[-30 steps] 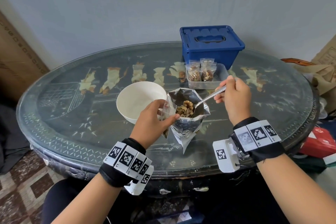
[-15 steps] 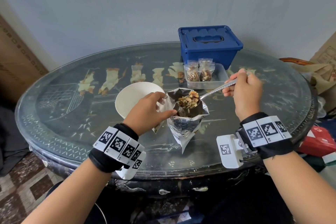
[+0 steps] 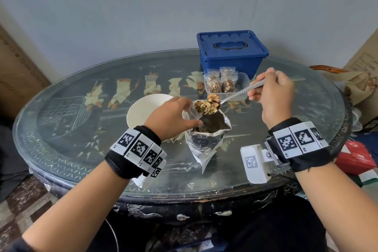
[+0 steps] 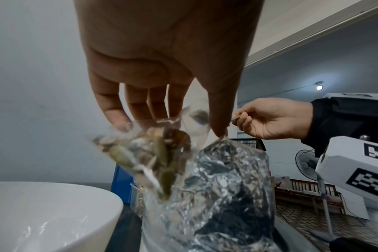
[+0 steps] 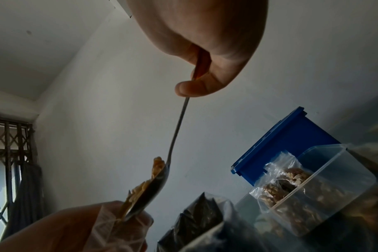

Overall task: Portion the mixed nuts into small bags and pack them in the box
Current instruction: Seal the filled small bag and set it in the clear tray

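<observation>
On the glass top of a dark, carved oval table [image 3: 61, 145], near its centre, a crinkled silver foil pouch [image 3: 206, 141] stands open with mixed nuts showing in its dark mouth. Just above that mouth the right hand [image 3: 272, 96] has its fingers curled round the ridged handle of a slim metal spoon [image 3: 235, 96], whose oval bowl is heaped with pale seeds, flat green kernels and one knobbly walnut piece. The spoon's tip meets the open lip of a small clear plastic bag [image 3: 191, 111], thin and wrinkled, which the left hand [image 3: 171, 118] pinches between thumb and fingers beside the pouch's left edge. The left wrist view shows this bag [image 4: 153, 153] already holding a blurred clump of nuts, hanging under the fingertips [image 4: 117, 119] and touching the foil.

At about ten o'clock from the pouch, partly behind the left hand, sits a smooth, round white bowl [image 3: 143, 108]. At about one o'clock lies a shallow, translucent rectangular plastic tub [image 3: 244, 80] with two filled, sealed small bags [image 3: 221, 84] standing upright inside it. Directly behind the tub, at twelve to one o'clock, is a glossy blue plastic box [image 3: 233, 55], its ribbed lid on and a recessed handle in the top. Black bands with white square marker blocks wrap both wrists.
</observation>
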